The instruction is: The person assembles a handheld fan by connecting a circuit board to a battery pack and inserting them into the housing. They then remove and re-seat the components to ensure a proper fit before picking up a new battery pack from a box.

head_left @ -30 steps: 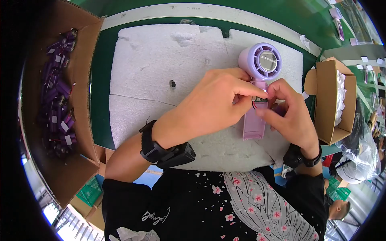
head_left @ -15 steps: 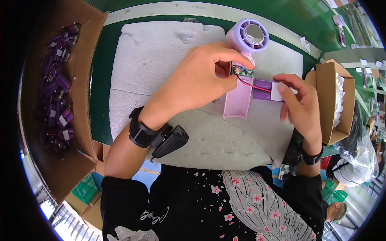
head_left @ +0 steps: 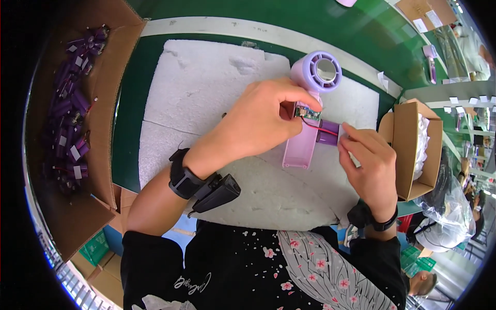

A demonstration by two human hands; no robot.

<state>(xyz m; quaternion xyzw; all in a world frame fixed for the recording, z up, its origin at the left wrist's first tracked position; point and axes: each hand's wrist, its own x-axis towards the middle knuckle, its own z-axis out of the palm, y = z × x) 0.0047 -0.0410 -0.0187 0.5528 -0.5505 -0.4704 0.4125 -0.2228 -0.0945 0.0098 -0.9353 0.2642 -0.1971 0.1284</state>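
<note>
fan: small lilac handheld fan point(head_left: 310, 103) lying on the white foam sheet point(head_left: 206, 98), right of frame centre, round head toward the top, handle open
circuit board: small green board point(head_left: 307, 111) at the top of the handle
left hand: left hand point(head_left: 258, 121) pinches the circuit board against the fan
battery: purple cell point(head_left: 328, 132) on red wire, just right of the handle
right hand: right hand point(head_left: 369, 165) fingertips closed on the battery's right end
boxes: cardboard box of purple cells point(head_left: 72, 103) at far left; another box point(head_left: 413, 150) at right
</note>
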